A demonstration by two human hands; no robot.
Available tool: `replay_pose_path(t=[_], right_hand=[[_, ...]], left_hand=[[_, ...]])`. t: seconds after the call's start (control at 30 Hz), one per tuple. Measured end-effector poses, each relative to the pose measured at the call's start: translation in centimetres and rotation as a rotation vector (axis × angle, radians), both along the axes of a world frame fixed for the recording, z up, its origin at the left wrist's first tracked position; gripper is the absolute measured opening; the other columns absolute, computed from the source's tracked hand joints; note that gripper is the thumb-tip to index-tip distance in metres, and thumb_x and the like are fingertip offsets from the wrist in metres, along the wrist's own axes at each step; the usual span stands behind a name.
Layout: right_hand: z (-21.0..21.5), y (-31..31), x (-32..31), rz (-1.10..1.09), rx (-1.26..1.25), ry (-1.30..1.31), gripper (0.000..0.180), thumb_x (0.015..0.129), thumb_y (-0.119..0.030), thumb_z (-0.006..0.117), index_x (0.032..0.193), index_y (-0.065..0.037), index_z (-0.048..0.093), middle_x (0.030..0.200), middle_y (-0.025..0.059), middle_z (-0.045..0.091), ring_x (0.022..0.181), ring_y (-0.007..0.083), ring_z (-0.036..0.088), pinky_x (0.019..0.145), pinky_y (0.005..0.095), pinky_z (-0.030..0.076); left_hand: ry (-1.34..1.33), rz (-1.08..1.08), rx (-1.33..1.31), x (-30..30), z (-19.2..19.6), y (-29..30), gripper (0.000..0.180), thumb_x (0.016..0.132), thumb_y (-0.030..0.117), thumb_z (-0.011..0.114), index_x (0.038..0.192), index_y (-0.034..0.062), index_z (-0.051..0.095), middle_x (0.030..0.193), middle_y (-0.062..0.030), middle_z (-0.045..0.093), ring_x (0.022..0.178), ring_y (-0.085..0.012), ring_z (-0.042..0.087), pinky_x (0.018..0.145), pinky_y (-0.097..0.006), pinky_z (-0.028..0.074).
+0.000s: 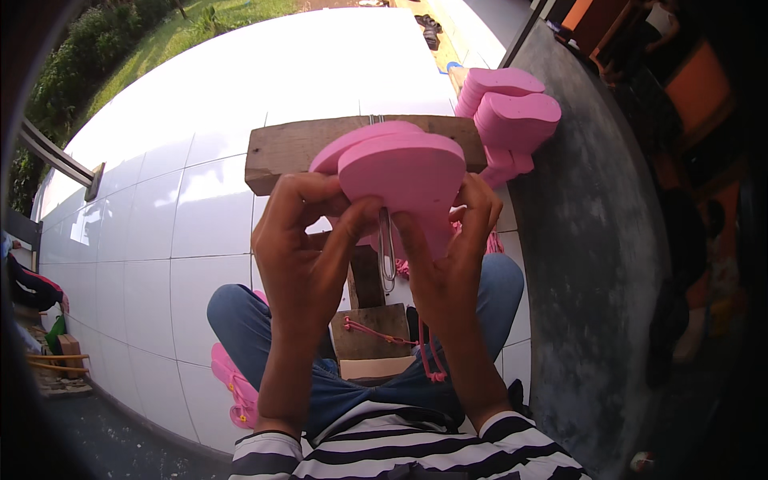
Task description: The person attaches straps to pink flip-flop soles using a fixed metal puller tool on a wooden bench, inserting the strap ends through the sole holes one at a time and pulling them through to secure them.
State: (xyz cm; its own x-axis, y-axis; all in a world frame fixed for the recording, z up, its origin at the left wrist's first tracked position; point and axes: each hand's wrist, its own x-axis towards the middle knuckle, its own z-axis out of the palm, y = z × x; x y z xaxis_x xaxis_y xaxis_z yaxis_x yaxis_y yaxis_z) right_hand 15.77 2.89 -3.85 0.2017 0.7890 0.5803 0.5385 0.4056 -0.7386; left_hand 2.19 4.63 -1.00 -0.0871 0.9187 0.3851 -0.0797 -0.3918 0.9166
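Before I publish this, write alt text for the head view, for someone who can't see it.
A person's bare left hand and right hand grip two overlapping flat pink sole-shaped slabs in front of a brown wooden beam, with a looped silvery metal wire between the hands. Stacked pink slabs stand to the right, white floor tiles to the left.

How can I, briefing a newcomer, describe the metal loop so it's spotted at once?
Find the thick crosswise wooden beam, then the pink soles held in front. Between the left hand and right hand shows the metal loop, long, narrow and silvery, unlike the pink soles.
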Motion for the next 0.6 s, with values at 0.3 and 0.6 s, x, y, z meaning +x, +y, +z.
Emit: replay_pose_path(t=[0.3, 0.6], right_hand=[[-5.8, -0.3, 2.6, -0.072, -0.038, 0.269, 0.07, 0.081, -0.025, 0.08, 0.129, -0.002, 0.034, 0.119, 0.0119, 0.041, 0.105, 0.0206, 0.046, 0.089, 0.037, 0.041], [-14.8, -11.1, 0.0, 0.142, -0.546, 0.443, 0.024, 0.099, -0.016, 0.057, 0.118, -0.001, 0.058, 0.103, 0.0111, 0.064, 0.086, 0.0173, 0.067, 0.071, 0.0294, 0.053]], left_hand=[[0.155, 0.225, 0.068, -1.4, -7.4, -0.2, 0.019, 0.085, 0.005, 0.075, 0.086, 0.0016, 0.056, 0.075, -0.0013, 0.059, 0.067, -0.0058, 0.057, 0.056, -0.02, 0.048], [0.303, -0.222, -0.33, 0.8, -17.7, -9.1, 0.022, 0.091, 0.013, 0.067, 0.107, -0.0006, 0.061, 0.094, -0.0108, 0.063, 0.077, -0.0158, 0.063, 0.066, -0.027, 0.05]])
